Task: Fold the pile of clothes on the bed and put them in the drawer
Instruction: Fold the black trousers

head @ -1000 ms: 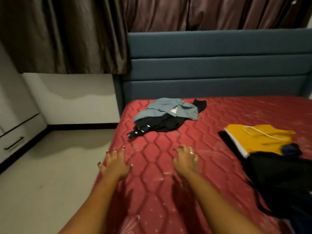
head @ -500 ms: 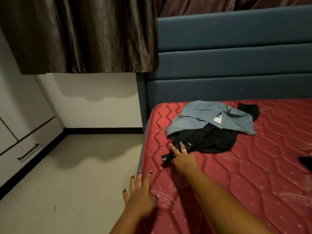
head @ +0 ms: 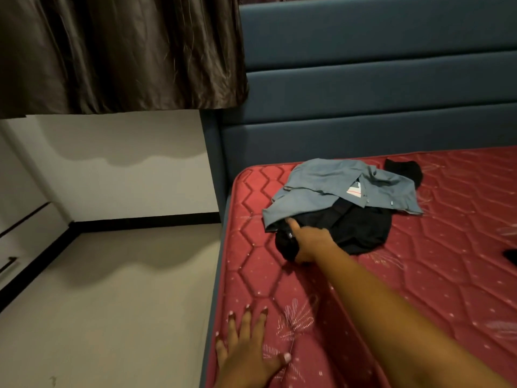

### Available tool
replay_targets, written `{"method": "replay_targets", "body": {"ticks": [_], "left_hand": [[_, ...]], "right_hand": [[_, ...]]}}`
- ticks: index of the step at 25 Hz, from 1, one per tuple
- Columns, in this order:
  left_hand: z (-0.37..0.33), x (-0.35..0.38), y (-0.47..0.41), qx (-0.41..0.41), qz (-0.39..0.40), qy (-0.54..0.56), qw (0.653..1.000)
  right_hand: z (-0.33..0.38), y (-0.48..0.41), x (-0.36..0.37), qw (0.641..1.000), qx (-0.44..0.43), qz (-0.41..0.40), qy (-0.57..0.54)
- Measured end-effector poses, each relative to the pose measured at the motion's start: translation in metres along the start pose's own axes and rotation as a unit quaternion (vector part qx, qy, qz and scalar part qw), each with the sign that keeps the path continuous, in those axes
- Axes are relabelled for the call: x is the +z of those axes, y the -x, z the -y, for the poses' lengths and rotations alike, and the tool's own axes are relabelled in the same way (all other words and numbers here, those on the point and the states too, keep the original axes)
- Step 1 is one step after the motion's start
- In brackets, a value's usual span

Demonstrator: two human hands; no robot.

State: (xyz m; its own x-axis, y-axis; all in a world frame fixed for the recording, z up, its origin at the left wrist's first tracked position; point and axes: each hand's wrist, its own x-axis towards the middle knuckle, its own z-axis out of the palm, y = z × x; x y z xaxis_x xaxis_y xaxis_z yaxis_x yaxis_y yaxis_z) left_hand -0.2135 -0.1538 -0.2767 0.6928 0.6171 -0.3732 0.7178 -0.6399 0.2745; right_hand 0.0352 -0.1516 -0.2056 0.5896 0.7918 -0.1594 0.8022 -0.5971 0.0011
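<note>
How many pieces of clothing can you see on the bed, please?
3 at least: a grey-blue garment by the headboard; a black garment beneath it, held by the right hand; a dark piece at the frame's right edge. The black scrap behind may be a fourth.

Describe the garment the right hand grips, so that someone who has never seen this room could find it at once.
Below the blue headboard, a small heap of clothes lies near the left edge of the red mattress. The garment is the black one at the bottom, its near end held by the right hand. Unlike the grey-blue shirt draped over it, it is dark and bunched.
</note>
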Motion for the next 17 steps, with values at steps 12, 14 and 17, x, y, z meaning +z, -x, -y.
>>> {"method": "replay_targets", "body": {"ticks": [12,14,17], "left_hand": [[-0.001,0.042,-0.063,0.03,-0.148,-0.004,0.988],[0.009,0.036,-0.061,0.029,-0.143,-0.008,0.989],[0.027,0.047,-0.058,0.073,-0.168,-0.085,0.98]], "right_hand": [[-0.016,-0.066,0.001,0.998,0.063,0.018,-0.01],[-0.017,-0.052,0.001,0.996,0.075,0.019,-0.052],[-0.023,-0.024,-0.003,0.983,0.074,0.125,-0.117]]}}
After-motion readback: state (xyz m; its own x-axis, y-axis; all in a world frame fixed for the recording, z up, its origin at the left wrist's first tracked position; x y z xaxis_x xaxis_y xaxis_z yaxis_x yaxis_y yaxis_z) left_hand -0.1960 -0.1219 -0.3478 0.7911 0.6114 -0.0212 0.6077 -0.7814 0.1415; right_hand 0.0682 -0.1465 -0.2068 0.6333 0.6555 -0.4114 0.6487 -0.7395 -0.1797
